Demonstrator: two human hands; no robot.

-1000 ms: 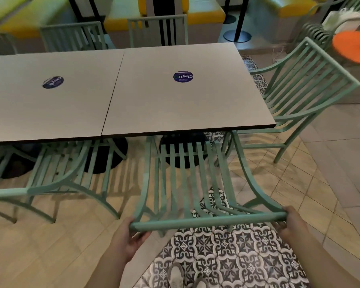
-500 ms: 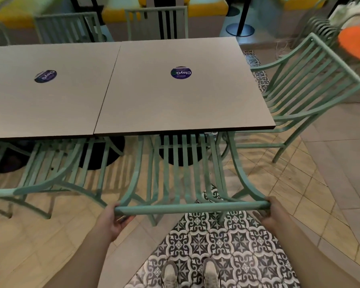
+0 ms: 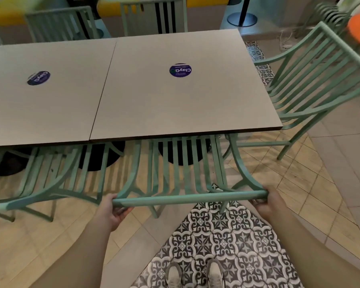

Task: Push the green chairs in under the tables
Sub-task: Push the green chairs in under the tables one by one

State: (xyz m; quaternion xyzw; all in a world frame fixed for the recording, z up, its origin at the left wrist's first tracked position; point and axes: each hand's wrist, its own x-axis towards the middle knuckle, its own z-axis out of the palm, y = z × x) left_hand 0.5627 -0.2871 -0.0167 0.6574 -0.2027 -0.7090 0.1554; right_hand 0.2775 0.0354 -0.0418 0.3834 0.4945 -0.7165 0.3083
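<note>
Gripping green chair's top rail [image 3: 187, 198] with left hand [image 3: 110, 210] and right hand [image 3: 268, 201], fingers curled round; risking armrests jamming against table edge [image 3: 185, 133].

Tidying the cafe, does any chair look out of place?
Yes. The chair at the right table's end stands angled and clear of it, not pushed in like the others.

Two grey tables [image 3: 175, 104] butt together on the tiled floor [image 3: 227, 246], each bearing a round blue sticker [image 3: 180, 70].
</note>
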